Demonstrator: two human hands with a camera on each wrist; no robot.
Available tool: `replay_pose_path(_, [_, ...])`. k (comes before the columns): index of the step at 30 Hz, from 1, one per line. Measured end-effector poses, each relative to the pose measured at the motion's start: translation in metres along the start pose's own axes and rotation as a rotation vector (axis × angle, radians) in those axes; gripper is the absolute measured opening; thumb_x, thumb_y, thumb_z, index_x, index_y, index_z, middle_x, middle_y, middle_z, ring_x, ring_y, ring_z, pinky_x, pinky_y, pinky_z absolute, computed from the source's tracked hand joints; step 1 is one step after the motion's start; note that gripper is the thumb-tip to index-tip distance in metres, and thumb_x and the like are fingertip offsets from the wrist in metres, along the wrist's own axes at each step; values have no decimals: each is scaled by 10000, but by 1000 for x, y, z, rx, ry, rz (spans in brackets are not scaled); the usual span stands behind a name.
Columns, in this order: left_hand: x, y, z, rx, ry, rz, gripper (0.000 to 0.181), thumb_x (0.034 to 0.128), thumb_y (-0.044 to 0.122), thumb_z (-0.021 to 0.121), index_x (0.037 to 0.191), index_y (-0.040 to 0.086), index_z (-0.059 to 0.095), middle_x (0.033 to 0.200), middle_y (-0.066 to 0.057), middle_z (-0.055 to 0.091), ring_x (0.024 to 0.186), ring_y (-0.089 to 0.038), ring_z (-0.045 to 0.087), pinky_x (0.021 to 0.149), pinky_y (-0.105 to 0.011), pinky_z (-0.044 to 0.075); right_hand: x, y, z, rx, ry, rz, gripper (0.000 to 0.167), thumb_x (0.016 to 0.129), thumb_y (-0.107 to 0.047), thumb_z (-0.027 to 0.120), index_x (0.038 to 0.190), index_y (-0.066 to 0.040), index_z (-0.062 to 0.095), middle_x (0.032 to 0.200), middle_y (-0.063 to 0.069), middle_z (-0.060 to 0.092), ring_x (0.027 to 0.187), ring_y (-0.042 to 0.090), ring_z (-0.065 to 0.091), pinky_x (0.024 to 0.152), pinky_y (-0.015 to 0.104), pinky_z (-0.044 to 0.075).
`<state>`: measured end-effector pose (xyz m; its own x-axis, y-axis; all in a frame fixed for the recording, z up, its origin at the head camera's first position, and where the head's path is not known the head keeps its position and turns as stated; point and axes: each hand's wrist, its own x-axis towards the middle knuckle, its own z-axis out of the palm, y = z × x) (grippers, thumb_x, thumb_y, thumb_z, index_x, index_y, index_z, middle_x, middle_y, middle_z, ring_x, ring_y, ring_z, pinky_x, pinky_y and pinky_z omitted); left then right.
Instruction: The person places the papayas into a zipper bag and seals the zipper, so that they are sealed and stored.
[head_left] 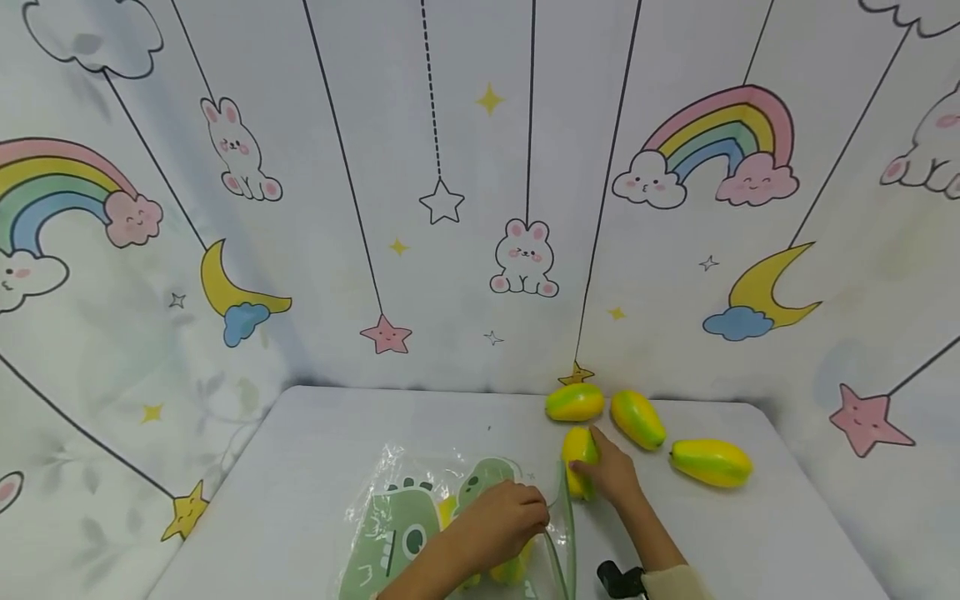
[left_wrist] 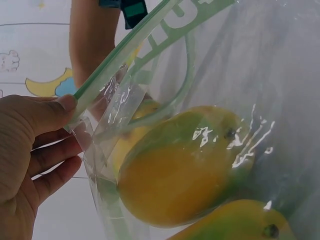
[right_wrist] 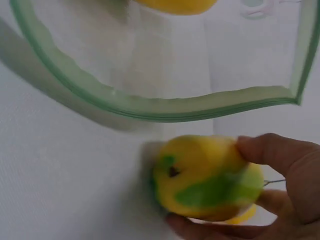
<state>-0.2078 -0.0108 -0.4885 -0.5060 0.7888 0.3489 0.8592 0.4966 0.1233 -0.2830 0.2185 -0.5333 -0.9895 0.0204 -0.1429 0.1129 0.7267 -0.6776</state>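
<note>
While the left hand (head_left: 498, 521) pinches a clear, green-printed plastic bag (head_left: 405, 508), the right hand (head_left: 611, 472) grips an oblong yellow-and-green fruit (head_left: 576, 448)

That fruit is just outside the bag's green rim (right_wrist: 165, 114), right of centre on the white desk (head_left: 315, 433); three similar loose fruits (head_left: 637, 419) lie toward the far edge and right corner. To do this well, the left hand should hold the rim gaping, and the right should pass the fruit end first, clear of the edge, beside the oval fruits inside (left_wrist: 175, 170).
</note>
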Motion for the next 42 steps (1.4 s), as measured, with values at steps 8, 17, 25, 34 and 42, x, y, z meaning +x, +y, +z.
replay_pose_path(8, [0,-2,3,-26,-10,-15,47,906,195,703,949,192,723,974,112,680,892,14,618,784,-89,449,-18,1,-12,75,-65,54,736,871,-185,691,1502,-62,332,1443,331,397,999,393,569,529,347,560])
replay_pose_path(17, [0,0,1,-26,-19,-19,52,917,199,687,953,200,724,974,117,680,887,18,618,786,-77,441,-28,11,-17,124,7,74,739,867,-194,697,1491,-26,341,1432,368,378,1060,442,554,555,354,578])
replay_pose_path(25, [0,-1,2,-19,25,5,30,915,189,691,927,185,719,951,101,682,873,-5,630,786,-86,449,-30,17,-27,125,79,40,776,877,-241,691,1511,-24,301,1347,372,469,1008,390,595,585,334,562])
replay_pose_path(34, [0,3,4,-45,51,-2,32,905,184,702,932,188,721,941,105,684,867,3,630,781,-77,451,-40,22,-35,246,133,35,794,893,-284,685,1532,-90,257,1420,342,409,1211,496,493,698,363,595])
replay_pose_path(42, [-2,-2,5,-47,65,-4,28,908,180,699,925,189,720,929,110,673,859,8,619,781,-71,449,-42,16,-45,390,164,39,771,904,-259,678,1506,-143,211,1241,290,404,999,366,544,664,353,602])
